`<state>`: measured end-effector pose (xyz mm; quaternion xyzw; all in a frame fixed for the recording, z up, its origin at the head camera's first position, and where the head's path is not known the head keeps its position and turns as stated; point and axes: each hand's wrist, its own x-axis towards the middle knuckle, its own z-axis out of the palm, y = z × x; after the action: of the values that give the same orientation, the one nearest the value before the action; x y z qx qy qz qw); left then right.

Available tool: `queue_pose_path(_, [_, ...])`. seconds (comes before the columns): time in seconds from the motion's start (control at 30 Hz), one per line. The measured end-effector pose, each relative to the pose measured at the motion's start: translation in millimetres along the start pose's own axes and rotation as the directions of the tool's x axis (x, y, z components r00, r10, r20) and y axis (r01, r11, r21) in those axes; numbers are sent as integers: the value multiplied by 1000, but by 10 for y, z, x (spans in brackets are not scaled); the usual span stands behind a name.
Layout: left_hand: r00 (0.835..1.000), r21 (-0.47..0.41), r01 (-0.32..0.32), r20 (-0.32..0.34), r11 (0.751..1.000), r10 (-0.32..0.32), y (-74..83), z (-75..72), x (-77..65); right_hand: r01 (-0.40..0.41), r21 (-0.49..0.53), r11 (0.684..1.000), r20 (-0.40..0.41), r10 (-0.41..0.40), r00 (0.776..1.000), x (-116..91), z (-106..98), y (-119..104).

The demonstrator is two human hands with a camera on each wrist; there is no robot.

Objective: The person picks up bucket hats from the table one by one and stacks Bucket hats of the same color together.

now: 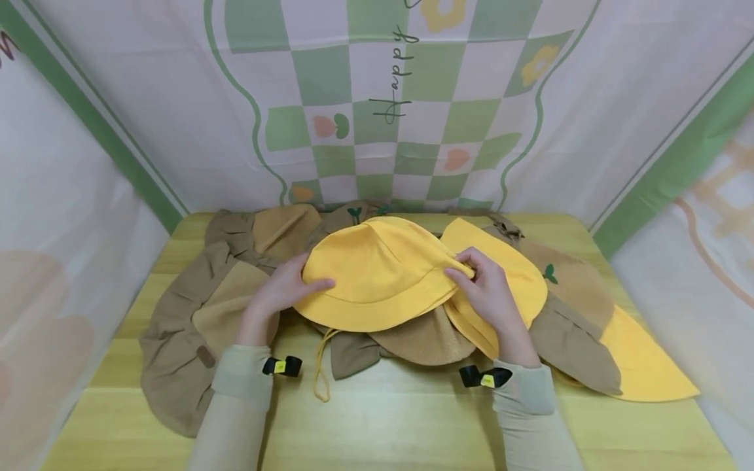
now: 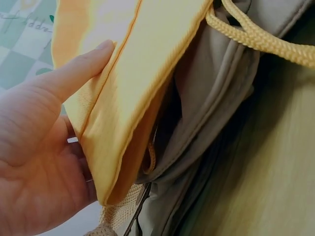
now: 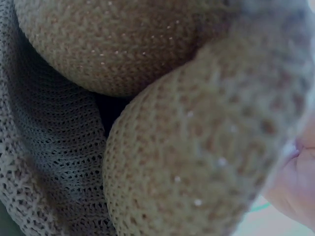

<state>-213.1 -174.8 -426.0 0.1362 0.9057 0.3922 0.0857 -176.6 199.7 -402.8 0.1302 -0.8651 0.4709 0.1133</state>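
Note:
Both hands hold a yellow bucket hat [image 1: 377,268] over a pile of hats, its crown up. My left hand [image 1: 283,286] grips its left end, the thumb flat on the outside and the fingers behind, as the left wrist view also shows. At the other end, my right hand [image 1: 491,288] pinches the brim between thumb and fingers. A yellow cord [image 1: 320,373] dangles from the hat's left side. Beneath lies a tan and brown hat [image 1: 430,337]. Brown knitted fabric [image 3: 197,147] fills most of the right wrist view, hiding the right fingertips there.
Brown sun hats [image 1: 177,340] with tan panels spread over the left of the wooden table [image 1: 377,432]. Behind the right hand lies another yellow hat [image 1: 524,278]. Further right are a brown hat [image 1: 571,281] with a green sprout and a yellow piece [image 1: 648,360]. A checkered cloth [image 1: 377,78] hangs behind.

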Motion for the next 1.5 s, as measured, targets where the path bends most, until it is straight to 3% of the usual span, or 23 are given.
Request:
queue_pose_path(0.17, [999, -50, -29, -40, 998, 27, 26, 4, 12, -48, 45, 998, 25, 47, 999, 5, -32, 20])
queue_pose_path(0.47, [993, -68, -77, -98, 995, 70, 37, 19, 39, -99, 21, 995, 81, 97, 992, 9, -81, 22])
queue_pose_path(0.73, [974, -91, -143, -189, 986, 124, 101, 21, 30, -131, 30, 991, 98, 128, 987, 0, -120, 6])
queue_pose_path(0.9, [966, -76, -152, -223, 986, 131, 129, 18, 14, -161, 53, 986, 124, 153, 980, 4, -132, -4])
queue_pose_path(1.23, [958, -80, -147, -261, 986, 121, 183, 24, 3, -125, 62, 990, 169, 113, 979, 6, -144, 6])
queue_pose_path(1.5, [945, -20, -146, -299, 989, 133, 169, 71, 37, -105, 8, 994, 204, 101, 974, -2, -162, 0])
